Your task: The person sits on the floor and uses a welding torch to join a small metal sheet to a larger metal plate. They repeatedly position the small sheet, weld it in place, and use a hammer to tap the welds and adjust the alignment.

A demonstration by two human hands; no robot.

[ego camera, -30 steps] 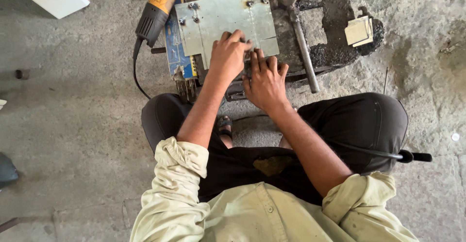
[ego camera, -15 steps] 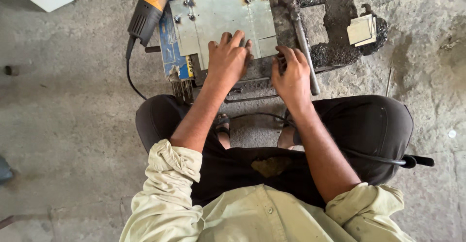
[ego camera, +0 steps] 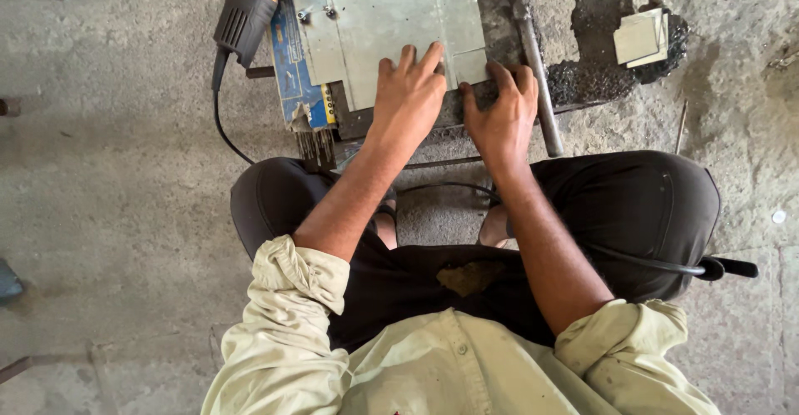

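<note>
Plate: a grey metal sheet [ego camera: 387, 24] with bolts at its corners lies flat on a dark steel frame [ego camera: 574, 57] on the floor, ahead of the knees, long axis left to right.
Left grip: the left hand [ego camera: 408, 94] presses palm-down on the sheet's near edge, fingers spread, clenching nothing.
Right grip: the right hand [ego camera: 502, 115] rests just beside it at the near right corner, fingers curled over the edge.
Nearer: both touch it.
Nearby: a yellow power tool [ego camera: 250, 3] lies left of the sheet.

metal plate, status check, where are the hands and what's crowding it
Left hand flat on metal plate. Right hand at its near edge. Power tool beside plate; steel bar right of it.
</note>
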